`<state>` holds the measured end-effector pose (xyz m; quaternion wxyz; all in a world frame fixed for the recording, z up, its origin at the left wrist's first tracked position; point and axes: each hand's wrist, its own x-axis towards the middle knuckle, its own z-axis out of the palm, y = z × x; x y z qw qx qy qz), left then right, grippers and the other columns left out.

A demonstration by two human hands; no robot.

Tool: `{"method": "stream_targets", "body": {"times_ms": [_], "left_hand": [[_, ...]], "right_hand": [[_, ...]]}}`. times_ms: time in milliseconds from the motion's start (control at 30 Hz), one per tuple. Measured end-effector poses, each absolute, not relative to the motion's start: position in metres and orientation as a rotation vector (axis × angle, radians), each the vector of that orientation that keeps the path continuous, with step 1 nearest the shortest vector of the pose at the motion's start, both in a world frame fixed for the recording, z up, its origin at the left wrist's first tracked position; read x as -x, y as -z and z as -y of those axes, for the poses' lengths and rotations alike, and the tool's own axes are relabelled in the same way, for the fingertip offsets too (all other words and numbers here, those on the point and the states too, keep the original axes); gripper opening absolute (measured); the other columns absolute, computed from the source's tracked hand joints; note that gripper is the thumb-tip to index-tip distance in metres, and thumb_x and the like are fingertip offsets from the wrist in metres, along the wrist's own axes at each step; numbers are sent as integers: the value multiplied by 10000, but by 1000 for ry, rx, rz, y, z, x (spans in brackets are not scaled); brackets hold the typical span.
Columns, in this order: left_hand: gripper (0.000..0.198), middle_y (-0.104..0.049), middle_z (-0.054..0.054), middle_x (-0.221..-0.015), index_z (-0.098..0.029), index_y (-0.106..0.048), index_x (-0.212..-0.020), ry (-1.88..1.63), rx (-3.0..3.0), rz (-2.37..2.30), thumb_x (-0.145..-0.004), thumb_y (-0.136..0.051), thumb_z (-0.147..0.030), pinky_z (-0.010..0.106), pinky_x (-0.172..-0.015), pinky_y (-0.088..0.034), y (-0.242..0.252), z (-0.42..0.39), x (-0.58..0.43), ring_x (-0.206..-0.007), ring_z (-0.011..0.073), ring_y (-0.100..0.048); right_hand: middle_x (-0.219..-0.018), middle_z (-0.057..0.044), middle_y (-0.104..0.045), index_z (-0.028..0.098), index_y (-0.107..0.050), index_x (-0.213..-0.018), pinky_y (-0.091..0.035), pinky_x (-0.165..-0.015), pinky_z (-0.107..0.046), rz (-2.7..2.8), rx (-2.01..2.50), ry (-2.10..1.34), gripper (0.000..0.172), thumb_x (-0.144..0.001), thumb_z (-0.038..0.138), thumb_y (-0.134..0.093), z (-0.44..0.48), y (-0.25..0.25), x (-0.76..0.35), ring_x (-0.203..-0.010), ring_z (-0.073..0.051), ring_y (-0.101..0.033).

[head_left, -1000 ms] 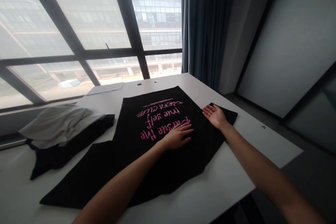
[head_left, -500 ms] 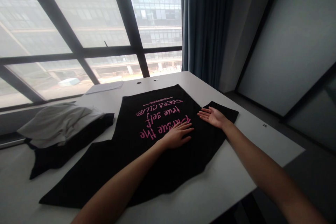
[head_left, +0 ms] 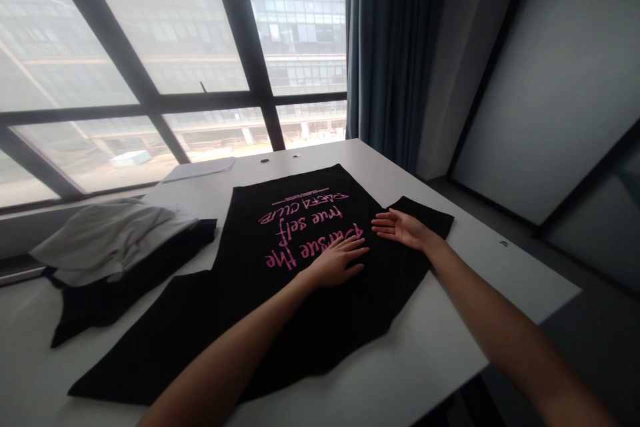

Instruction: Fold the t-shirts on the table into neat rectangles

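A black T-shirt (head_left: 280,313) with pink lettering lies spread on the white table (head_left: 510,280), its hem toward the window and the print upside down to me. My left hand (head_left: 336,261) rests flat on the shirt over part of the lettering, palm down, fingers stretched out. Near the sleeve on the right is my right hand (head_left: 403,229), fingers extended and turned with the palm partly up. It holds nothing; whether its underside touches the cloth I cannot tell.
On the left lies a heap of clothes, a grey garment (head_left: 110,240) over a dark one (head_left: 90,303). A white sheet (head_left: 200,168) lies at the table's far edge near the window. A blue curtain (head_left: 390,47) hangs behind the table.
My right hand has turned slightly and shifted a little to the left. My left hand stays on the shirt, which lies as before.
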<state>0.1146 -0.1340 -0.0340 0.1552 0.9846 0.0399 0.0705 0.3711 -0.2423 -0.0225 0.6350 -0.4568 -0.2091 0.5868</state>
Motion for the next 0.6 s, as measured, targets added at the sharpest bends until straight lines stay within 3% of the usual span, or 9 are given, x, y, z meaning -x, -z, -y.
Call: {"method": "stream_targets", "body": {"times_ms": [600], "left_hand": [[505, -361, 28, -1605, -321, -479, -1482, -206, -2819, -115, -994, -511, -449, 483, -1248, -156, 34, 135, -115, -1513, 252, -251]], "right_hand": [[-1058, -191, -745, 118, -647, -1085, -590, -878, -407, 476, 1146, -1295, 297, -1037, 307, -423, 243, 21, -371, -963, -246, -737]]}}
